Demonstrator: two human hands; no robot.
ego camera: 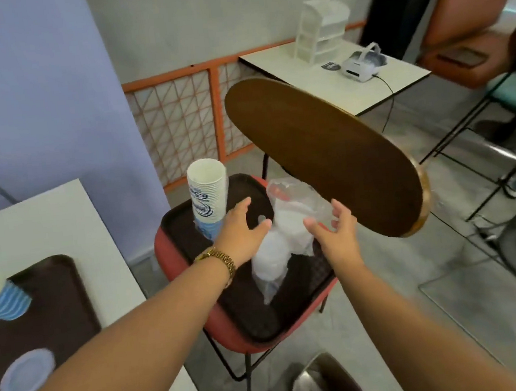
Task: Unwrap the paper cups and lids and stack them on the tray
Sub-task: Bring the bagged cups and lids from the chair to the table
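Both arms reach forward over a red chair that carries a brown tray. The left hand hovers above the tray with fingers spread and straight, holding nothing; a gold watch sits on its wrist. The right hand is just right of it, fingers loosely spread and apart, close to the crinkled plastic wrap, though contact cannot be told. Between the hands lies the wrapped lid stack, white and on its side across the tray. At the tray's far left corner a cup stack stands upright, white and blue. The chair's dark wooden back rises to the right. On the near left, a white table holds a second tray with a blue-striped cup and a single lid. A bin stands on the floor below.
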